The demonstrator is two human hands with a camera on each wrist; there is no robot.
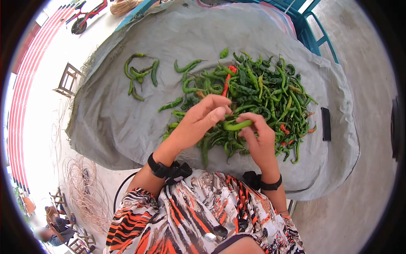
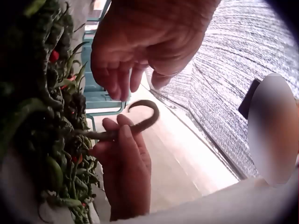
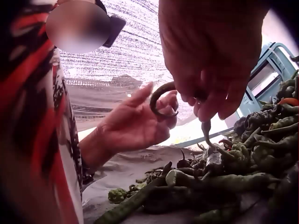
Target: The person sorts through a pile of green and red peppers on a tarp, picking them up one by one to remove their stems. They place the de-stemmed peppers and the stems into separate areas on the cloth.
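Observation:
My right hand point(image 1: 261, 137) pinches a curved green chili pepper point(image 1: 236, 126) between thumb and fingers, over the front of a chili pile point(image 1: 258, 84). In the left wrist view, the pepper's hooked end point(image 2: 155, 116) sticks out past the right thumb. Close beside it on the left is my left hand point(image 1: 198, 120), fingers loosely bent and nothing gripped. The right wrist view has the hooked end in front of the left hand point(image 3: 135, 123). Mostly green, the pile includes a few red peppers, one long red one point(image 1: 227, 82) among them.
A grey cloth point(image 1: 114, 110) lies under everything. Several green peppers point(image 1: 139, 75) form a small separate group at the left. A black phone-like object point(image 1: 325, 124) lies right of the pile. Beyond the cloth stands a teal chair point(image 1: 321, 36); a person point(image 1: 59, 230) sits at lower left.

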